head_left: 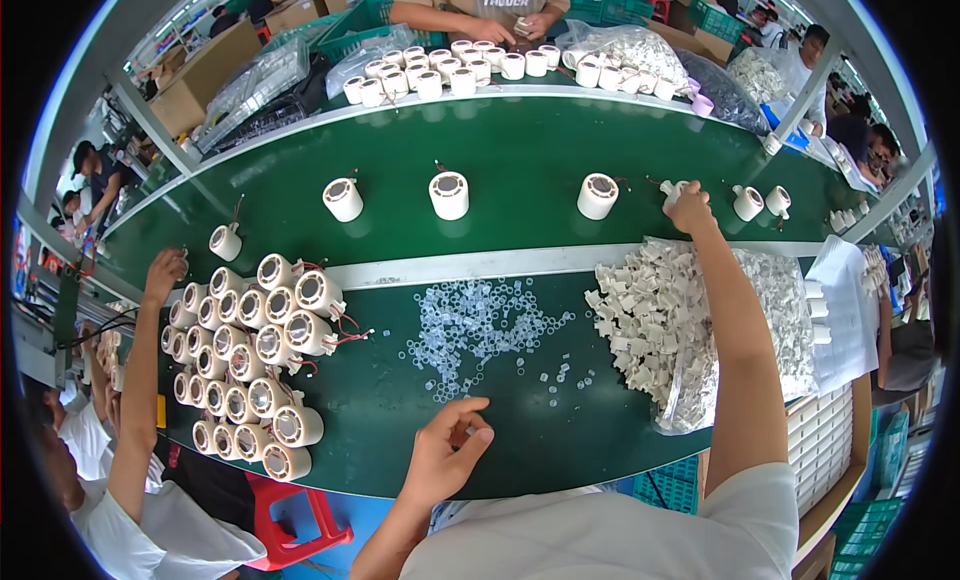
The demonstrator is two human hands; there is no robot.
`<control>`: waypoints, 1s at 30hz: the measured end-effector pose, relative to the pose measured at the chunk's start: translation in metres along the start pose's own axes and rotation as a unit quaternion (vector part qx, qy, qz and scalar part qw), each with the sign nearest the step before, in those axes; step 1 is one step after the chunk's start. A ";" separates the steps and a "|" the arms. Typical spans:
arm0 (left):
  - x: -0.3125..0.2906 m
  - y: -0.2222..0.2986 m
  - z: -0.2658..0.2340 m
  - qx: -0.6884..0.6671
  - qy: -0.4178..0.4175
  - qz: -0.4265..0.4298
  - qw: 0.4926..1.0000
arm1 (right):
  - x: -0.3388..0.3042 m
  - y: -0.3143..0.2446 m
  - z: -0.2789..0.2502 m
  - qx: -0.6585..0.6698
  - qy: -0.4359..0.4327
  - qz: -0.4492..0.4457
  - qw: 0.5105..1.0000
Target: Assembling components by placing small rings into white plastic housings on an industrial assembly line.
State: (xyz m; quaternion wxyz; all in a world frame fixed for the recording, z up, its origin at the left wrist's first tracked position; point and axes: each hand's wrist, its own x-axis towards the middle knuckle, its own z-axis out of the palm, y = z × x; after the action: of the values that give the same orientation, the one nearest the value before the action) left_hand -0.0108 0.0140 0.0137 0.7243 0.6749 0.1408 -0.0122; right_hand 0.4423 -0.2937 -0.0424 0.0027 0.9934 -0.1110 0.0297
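Reaching far to the right, my right hand (688,208) has its fingers closed round a white cylindrical motor unit (671,190) on the green conveyor belt (520,235). Part of the unit is hidden by the fingers. My left hand (445,455) hovers over the near edge of the green table, thumb and index finger apart, with nothing visible between them. Just beyond it lies a scatter of small clear plastic rings (470,325). Several more white motor units with thin wires stand spaced along the belt, one (598,197) left of my right hand.
A heap of small white plastic parts (645,330) spills from a clear bag under my right forearm. Rows of white motor units (240,355) fill the table's left side. A co-worker's hand (167,272) is beside them. Another person works across the belt behind more units (462,81).
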 end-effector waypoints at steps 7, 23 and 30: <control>-0.014 -0.011 -0.009 -0.017 0.080 -0.019 0.996 | -0.103 -0.112 -0.064 0.222 -0.055 -0.178 0.957; 0.018 -0.010 0.012 -0.086 0.111 0.052 0.989 | -0.348 -0.067 -0.104 0.282 0.088 -0.705 0.645; 0.007 -0.027 0.022 -0.030 0.114 -0.003 0.993 | -0.385 -0.048 -0.068 0.536 -0.138 -0.540 0.635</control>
State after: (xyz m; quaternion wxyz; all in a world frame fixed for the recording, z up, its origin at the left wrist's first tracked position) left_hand -0.0059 -0.0090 -0.0131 0.7233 0.6496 0.2245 0.0670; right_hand 0.0737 -0.1615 0.0025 -0.5296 0.6961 0.4811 -0.0598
